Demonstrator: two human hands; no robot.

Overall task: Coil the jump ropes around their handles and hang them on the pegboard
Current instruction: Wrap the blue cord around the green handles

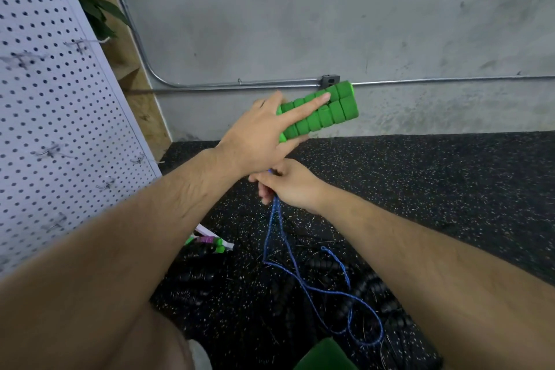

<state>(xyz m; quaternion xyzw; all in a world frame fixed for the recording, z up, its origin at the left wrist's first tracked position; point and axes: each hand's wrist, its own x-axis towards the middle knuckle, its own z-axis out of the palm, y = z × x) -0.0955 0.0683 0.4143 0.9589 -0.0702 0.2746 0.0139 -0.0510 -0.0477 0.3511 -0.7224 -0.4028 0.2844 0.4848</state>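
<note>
My left hand (261,132) grips two green ribbed foam handles (326,111) held side by side, with the index finger lying straight along them. They point up and to the right in front of the grey wall. Just below, my right hand (292,185) pinches the blue rope (277,219), which drops to the floor and lies there in loose loops (357,303). The white pegboard (51,105) with several wire hooks stands at the left.
More jump ropes lie on the black speckled floor: black beaded ropes (198,276) and handles with green and purple parts (210,242). A metal conduit (240,85) runs along the wall. A green object (326,354) sits at the bottom edge.
</note>
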